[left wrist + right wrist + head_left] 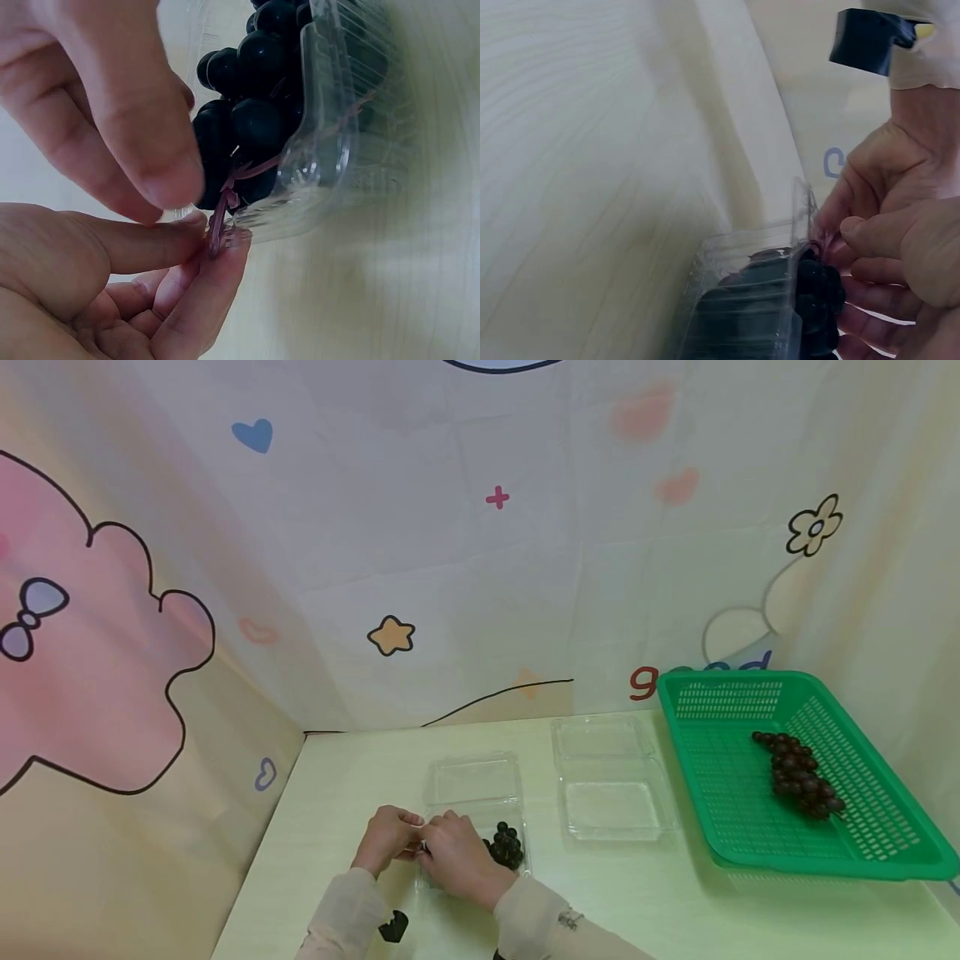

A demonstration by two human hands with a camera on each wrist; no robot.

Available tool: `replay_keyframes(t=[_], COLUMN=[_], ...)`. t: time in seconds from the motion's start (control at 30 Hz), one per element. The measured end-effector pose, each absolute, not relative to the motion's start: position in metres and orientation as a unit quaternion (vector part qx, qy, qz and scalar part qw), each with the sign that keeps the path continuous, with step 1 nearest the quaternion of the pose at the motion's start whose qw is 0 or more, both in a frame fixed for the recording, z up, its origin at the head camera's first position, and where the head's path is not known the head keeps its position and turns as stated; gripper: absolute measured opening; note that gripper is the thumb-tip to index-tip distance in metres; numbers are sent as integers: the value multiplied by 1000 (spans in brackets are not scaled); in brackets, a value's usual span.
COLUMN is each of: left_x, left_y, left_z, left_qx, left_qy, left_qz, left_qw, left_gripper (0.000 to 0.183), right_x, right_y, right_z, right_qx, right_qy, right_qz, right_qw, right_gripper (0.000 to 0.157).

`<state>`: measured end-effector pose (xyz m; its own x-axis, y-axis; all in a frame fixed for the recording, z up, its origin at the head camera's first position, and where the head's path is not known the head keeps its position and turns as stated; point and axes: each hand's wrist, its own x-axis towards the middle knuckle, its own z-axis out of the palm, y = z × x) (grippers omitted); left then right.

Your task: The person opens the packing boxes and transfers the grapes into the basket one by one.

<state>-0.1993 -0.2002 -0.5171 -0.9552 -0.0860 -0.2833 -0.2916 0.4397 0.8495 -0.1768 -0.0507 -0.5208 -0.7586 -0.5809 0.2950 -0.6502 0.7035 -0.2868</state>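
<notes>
A bunch of dark grapes [259, 124] with a purplish stem [217, 225] lies in a clear hinged plastic box [474, 781], whose lid stands open toward the back. My left hand [387, 839] is at the box's near left side. In the left wrist view, its thumb and forefinger pinch the stem's end at the box edge. My right hand [461, 856] reaches over the box, partly covering the grapes in the head view. Its thumb and fingers [877, 292] are loosely extended beside the grapes and the left hand, with nothing visible between them.
To the right lies a second clear plastic box [617, 835], opened flat. Farther right, a green basket [693, 793] holds another bunch of dark grapes [802, 777]. A patterned curtain [450, 568] hangs behind the table.
</notes>
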Motion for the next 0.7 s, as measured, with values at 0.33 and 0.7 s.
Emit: replay_keyframes(t=[0.33,0.7], left_x=[-199,-199], left_y=[-201,-201], left_z=[-516,-515], left_qx=[-113,-110], left_qy=[844,848], left_qz=[516,509], left_qw=[98,96], left_gripper=[15,19], right_x=[-180,-178], right_y=[-56,-62], right_z=[-528,-537], right_qx=[333,320], right_qy=[-916,-924], right_qz=[198,145], right_qw=[104,149], right_gripper=[6,15])
